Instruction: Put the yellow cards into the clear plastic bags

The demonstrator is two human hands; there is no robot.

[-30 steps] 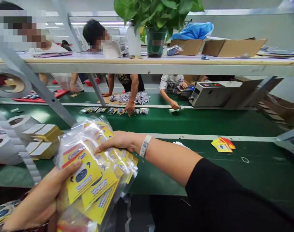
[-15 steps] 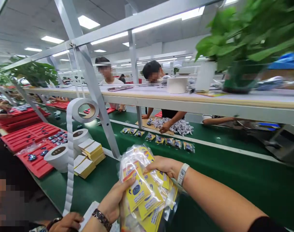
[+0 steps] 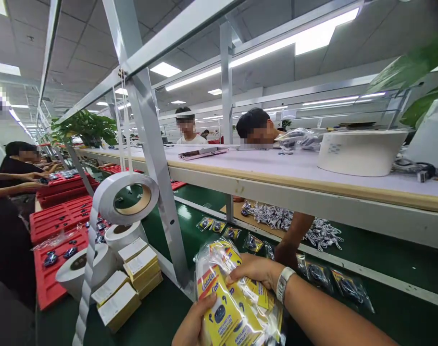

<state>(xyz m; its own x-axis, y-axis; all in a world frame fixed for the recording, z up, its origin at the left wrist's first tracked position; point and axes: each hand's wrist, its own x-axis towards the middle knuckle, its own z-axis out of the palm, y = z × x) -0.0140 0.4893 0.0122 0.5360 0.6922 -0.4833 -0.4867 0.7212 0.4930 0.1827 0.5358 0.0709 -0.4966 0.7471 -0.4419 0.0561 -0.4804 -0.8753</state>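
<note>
Looks like a holding stage, mid-handling: gripping a fat, fanned bundle of bagged yellow cards (image 3: 236,307) up in front, at the bottom middle of the view. Left hand (image 3: 195,323) pinching the lower left side, thumb pressed flat on the front card. Right hand (image 3: 258,268) clamped on from the upper right, thumb across the plastic, pale wristband (image 3: 285,284) just behind. Both grips closed on the same bundle, neither one free. Can't really tell about the fingers behind the stack, what with glare on the bags and the frame edge cutting off part of the left hand.

Would call this keeping the bundle together rather than setting anything down, judging from both thumbs on top. For any next move, best to keep one thumb firm before loosening the other: slick-looking bags, overlapping at odd angles, probably quick to slide out. Might be worth squaring up the edges first.

Beyond the bundle, on the green belt (image 3: 188,234), a row of filled packets (image 3: 254,242), with a co-worker's arm (image 3: 298,229) reaching down among them, so not much elbow room there. Off to the left, stacks of yellow-edged cards (image 3: 122,307) beside big white rolls (image 3: 100,266), a hanging label roll (image 3: 108,194) above with its strip trailing down, and red trays (image 3: 56,216) farther out.
</note>
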